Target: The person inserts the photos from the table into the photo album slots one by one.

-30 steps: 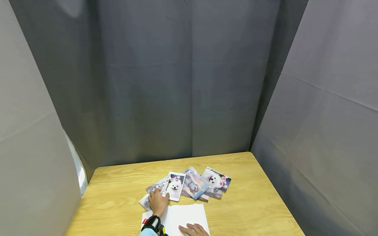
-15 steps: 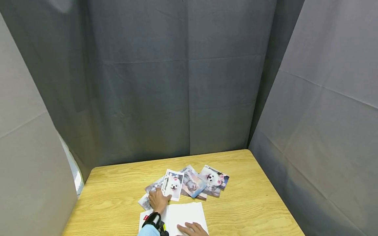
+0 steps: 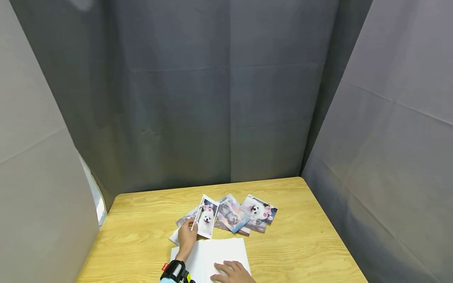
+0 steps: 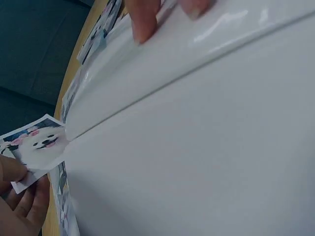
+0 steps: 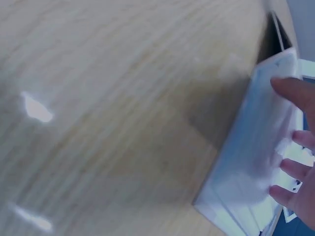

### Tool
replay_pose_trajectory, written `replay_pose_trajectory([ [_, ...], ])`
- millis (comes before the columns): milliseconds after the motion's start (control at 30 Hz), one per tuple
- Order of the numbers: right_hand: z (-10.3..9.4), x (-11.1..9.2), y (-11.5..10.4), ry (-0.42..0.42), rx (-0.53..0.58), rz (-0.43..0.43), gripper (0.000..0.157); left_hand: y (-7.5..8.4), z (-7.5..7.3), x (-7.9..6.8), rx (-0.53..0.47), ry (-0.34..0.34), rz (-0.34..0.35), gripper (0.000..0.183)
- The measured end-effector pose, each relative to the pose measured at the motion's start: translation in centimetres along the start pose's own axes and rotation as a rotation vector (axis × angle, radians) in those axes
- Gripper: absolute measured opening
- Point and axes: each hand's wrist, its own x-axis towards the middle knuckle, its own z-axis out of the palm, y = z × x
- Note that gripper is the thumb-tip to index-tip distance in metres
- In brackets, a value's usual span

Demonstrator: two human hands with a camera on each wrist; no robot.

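Observation:
My left hand (image 3: 187, 237) pinches a white-bordered photo print (image 3: 207, 218) of a fluffy white dog with pink flowers. In the left wrist view its thumb lies over the photo's edge and the fingers are behind. Below lies an open album (image 3: 226, 248) with white pages; its glossy, clear-looking sleeves show in both wrist views. My right hand (image 3: 234, 272) rests on the right page, fingers spread and fairly straight. In the right wrist view, those fingers (image 5: 294, 169) touch the sleeve near its edge.
More photos overlap behind the album: a pastel animal picture (image 3: 232, 217), another white dog print (image 3: 260, 210) at the right, and a greyish one (image 3: 189, 215) partly hidden at the left. They lie on a wooden table (image 3: 301, 243). Grey curtains (image 3: 177, 118) hang around it.
My left hand, first reaching onto the dog photo among the others, now pinches it and has lifted and tilted it. The right hand stays on the page, with more of it in view.

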Motion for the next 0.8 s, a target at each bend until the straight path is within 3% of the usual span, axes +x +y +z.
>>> replay_pose_trajectory([
  [133,-1.4,1.1,0.6,-0.117,0.142,0.058,0.055,0.7,-0.8,-0.7,-0.082,0.045,-0.031,0.016],
  [233,-2.4,2.0,0.9,-0.124,0.267,0.122,0.061,1.4,-1.6,-1.5,-0.168,0.056,-0.051,0.017],
  [367,-3.4,2.7,1.0,0.021,0.409,0.218,0.057,2.5,-2.9,-3.2,-0.277,0.021,-0.097,0.022],
  [600,-4.0,3.7,1.6,0.278,0.72,0.45,0.051,3.8,-4.6,-7.5,-0.406,-0.053,-0.198,0.025],
  [700,-4.2,4.0,1.8,0.356,0.889,0.495,0.043,4.0,-4.6,-9.0,-0.472,-0.095,-0.219,0.028],
  [800,-4.4,4.1,1.8,0.422,0.98,0.495,0.03,4.0,-4.3,-10.2,-0.492,-0.141,-0.242,0.029],
])
